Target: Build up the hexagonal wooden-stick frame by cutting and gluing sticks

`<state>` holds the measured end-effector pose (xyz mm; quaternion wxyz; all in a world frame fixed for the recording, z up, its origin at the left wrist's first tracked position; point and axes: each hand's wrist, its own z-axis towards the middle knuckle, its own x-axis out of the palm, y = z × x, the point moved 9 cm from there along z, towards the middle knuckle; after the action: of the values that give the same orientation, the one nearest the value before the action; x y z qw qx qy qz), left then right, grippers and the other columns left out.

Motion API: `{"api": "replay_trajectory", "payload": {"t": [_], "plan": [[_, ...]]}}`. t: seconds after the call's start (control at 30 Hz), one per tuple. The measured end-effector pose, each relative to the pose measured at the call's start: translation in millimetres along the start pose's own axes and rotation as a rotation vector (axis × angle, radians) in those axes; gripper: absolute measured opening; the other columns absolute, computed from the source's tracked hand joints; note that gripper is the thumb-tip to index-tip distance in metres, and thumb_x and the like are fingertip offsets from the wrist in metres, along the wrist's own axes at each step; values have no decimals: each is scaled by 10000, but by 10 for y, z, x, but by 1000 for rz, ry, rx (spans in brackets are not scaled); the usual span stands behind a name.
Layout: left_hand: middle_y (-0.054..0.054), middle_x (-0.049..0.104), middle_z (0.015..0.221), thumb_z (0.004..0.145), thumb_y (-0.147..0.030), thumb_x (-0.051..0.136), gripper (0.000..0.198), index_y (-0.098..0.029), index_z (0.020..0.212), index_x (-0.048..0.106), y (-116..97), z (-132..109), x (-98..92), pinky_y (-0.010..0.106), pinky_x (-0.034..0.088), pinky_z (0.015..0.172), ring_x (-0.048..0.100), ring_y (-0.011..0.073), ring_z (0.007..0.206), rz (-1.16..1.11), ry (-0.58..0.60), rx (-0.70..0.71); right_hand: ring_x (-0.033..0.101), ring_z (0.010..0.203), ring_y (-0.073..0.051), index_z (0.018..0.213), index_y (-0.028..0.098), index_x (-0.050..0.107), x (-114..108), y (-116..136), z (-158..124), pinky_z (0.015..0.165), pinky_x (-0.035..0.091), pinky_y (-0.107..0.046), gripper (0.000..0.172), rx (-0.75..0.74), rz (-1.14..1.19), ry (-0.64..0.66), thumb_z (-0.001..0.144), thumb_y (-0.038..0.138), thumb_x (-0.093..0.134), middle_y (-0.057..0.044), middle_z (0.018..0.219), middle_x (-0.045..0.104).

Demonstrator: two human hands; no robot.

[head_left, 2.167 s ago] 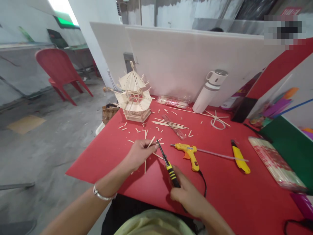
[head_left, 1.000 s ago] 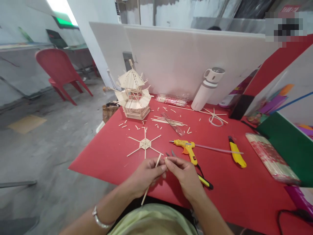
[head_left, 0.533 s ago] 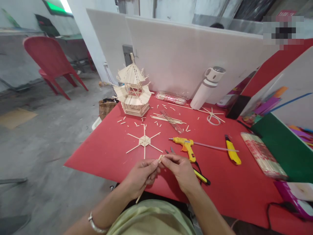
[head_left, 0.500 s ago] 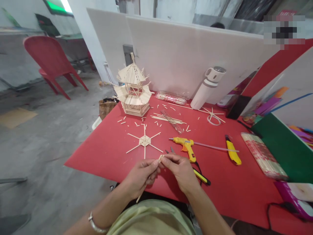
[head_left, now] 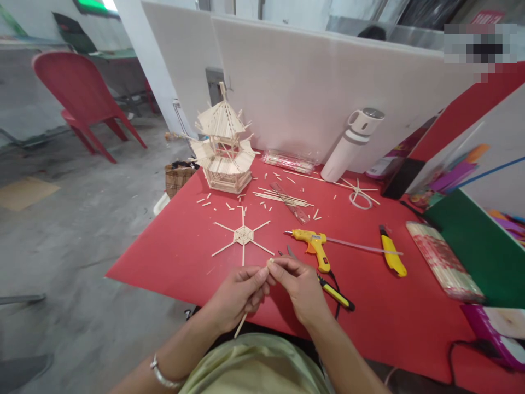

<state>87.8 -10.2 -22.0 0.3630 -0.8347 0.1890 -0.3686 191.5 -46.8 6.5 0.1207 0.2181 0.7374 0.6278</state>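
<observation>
My left hand (head_left: 238,293) pinches a thin wooden stick (head_left: 240,325) that slants down toward my lap. My right hand (head_left: 301,287) pinches the stick's upper tip, right beside the left fingers. Both hands hover over the near edge of the red table (head_left: 172,257). Just beyond them lies a six-spoked stick star (head_left: 243,235). Yellow-handled cutters (head_left: 334,294) lie by my right hand, partly hidden behind it.
A stick pagoda model (head_left: 223,150) stands at the back left. A yellow glue gun (head_left: 314,243), yellow utility knife (head_left: 394,258), white bottle (head_left: 353,143), loose sticks (head_left: 283,200) and a stick packet (head_left: 445,268) lie on the table. White boards (head_left: 320,87) wall the back; a red chair (head_left: 77,93) stands left.
The cutters left my right hand and lie on the table; the star lies flat. Both hands came together at the near edge and now pinch one stick, barely moving lately.
</observation>
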Motion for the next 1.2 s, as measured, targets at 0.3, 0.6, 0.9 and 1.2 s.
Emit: {"api": "replay_trajectory", "payload": {"t": [0.3, 0.6, 0.9, 1.2], "plan": [[-57, 454, 430, 716, -471, 780, 372, -133, 702, 627, -50, 15, -58, 184, 173, 366, 317, 31, 342, -52, -122, 54, 580, 773, -167, 765, 195, 755, -109, -32, 29, 819, 456, -323, 231, -77, -67, -131, 788, 423, 719, -19, 746, 686], [-36, 499, 451, 710, -499, 769, 388, -126, 715, 661, -52, 14, -111, 194, 272, 365, 388, 53, 345, 53, -194, 119, 590, 750, -161, 744, 190, 746, -145, -103, 45, 794, 454, -305, 239, -35, -19, -157, 773, 427, 736, -10, 730, 684], [-45, 485, 453, 736, -534, 730, 409, -131, 750, 661, -75, 26, -129, 191, 272, 366, 374, 51, 345, 156, -234, 159, 588, 706, -150, 734, 192, 745, -142, -139, 59, 761, 456, -293, 235, 13, 61, -148, 757, 426, 759, 3, 700, 682], [-55, 455, 446, 764, -517, 683, 392, -126, 786, 670, -179, -32, -94, 194, 290, 380, 369, 59, 364, 285, -288, 209, 585, 722, -150, 742, 187, 752, -165, -186, 62, 765, 457, -296, 246, 42, 83, -166, 730, 431, 777, -8, 736, 698]]}}
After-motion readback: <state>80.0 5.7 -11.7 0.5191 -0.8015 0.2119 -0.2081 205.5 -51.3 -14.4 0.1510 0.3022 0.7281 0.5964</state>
